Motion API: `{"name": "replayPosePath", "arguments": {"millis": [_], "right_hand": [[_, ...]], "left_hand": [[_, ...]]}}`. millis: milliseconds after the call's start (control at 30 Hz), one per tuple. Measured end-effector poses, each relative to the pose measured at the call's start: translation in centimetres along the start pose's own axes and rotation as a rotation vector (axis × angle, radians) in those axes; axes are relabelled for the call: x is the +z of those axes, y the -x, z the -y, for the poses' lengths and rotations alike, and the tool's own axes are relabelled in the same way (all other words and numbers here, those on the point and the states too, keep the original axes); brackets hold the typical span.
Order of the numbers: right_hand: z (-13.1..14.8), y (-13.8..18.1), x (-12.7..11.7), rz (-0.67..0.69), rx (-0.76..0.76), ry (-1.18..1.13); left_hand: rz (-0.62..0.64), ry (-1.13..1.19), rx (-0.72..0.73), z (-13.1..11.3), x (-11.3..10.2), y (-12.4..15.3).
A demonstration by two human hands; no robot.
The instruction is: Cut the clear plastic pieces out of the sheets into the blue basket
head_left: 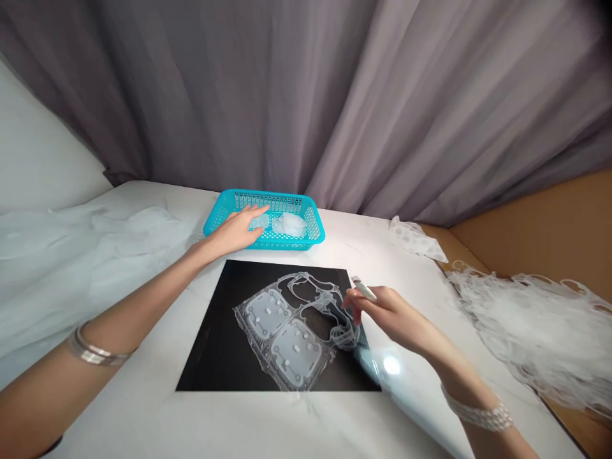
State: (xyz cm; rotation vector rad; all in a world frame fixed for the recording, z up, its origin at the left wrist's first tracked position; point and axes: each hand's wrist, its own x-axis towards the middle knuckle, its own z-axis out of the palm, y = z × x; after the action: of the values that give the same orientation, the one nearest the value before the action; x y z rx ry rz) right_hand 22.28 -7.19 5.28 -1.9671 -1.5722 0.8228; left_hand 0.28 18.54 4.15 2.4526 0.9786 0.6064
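Note:
My left hand (239,229) is over the left part of a turquoise plastic basket (313,240), its fingers stretched out and apart. Two translucent white pieces lie in the basket: one (259,221) beside my fingertips, the other (289,224) farther right. My right hand (377,309) is closed around a slim tool with a pale handle (366,290); its working end cannot be made out. Just left of that hand, a clear moulded sheet (296,347) rests on a black mat (210,357). Two panels with small raised blocks remain in the sheet, next to cut-out openings with thin looping edges.
A big heap of translucent sheets (95,248) covers the table's left side. Tangled clear trimmings (549,319) pile up at the right, by a cardboard wall (549,217). A small whitish piece (415,237) lies at the back right. Grey curtains (287,95) hang behind the table.

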Motion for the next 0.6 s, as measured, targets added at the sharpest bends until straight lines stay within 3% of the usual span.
{"name": "replayPosePath", "arguments": {"millis": [100,233,433,600], "right_hand": [[-1.4,-0.5,-0.2,-0.054,0.118,0.114],[-3.0,-1.4,0.1,-0.077,0.213,0.201],[-3.6,-2.5,2.4,-0.077,0.136,0.377],[-3.0,-3.9,2.7,-0.29,0.154,0.553]], "left_hand": [[-0.076,-0.015,0.003,-0.5,0.3,2.7],[-0.198,-0.031,0.149,-2.0,1.4,7.0],[0.068,-0.26,0.186,-2.6,5.3,10.0],[0.106,-0.361,0.166,-2.1,6.6,10.1]]}}
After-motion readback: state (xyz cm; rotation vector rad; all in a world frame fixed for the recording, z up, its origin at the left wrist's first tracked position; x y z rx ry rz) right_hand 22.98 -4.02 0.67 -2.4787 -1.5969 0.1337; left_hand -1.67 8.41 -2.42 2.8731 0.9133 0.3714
